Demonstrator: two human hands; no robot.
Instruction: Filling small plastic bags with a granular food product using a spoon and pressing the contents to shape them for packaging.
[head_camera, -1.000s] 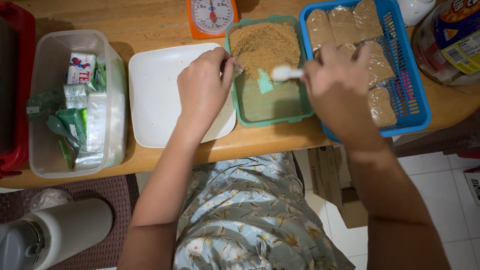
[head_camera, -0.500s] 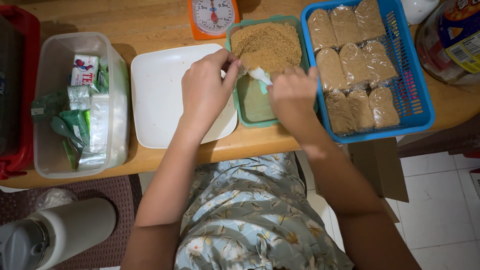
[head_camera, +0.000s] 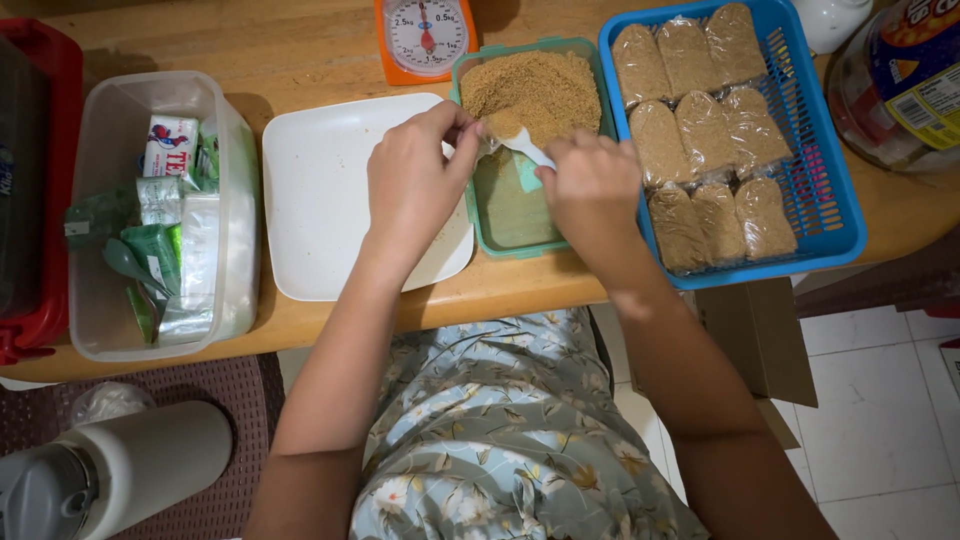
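My right hand (head_camera: 595, 185) holds a white spoon (head_camera: 522, 143) heaped with brown granules over a green tub (head_camera: 520, 215) filled with the same brown stuff. My left hand (head_camera: 415, 180) pinches the mouth of a small clear plastic bag (head_camera: 486, 143) at the tub's left rim, right beside the spoon's tip. The bag is mostly hidden by my fingers. A white square plate (head_camera: 315, 190) lies under my left hand on the wooden table (head_camera: 300, 50).
A blue basket (head_camera: 825, 190) on the right holds several filled clear bags of brown granules. An orange kitchen scale (head_camera: 425, 35) stands behind the tub. At left sit a clear box (head_camera: 110, 110) of packets and a red container (head_camera: 45, 60). A large jar (head_camera: 900, 85) stands far right.
My right hand came from the blue basket to the green tub, scooped granules and brought the spoon to the bag. My left hand stayed at the tub's left rim.
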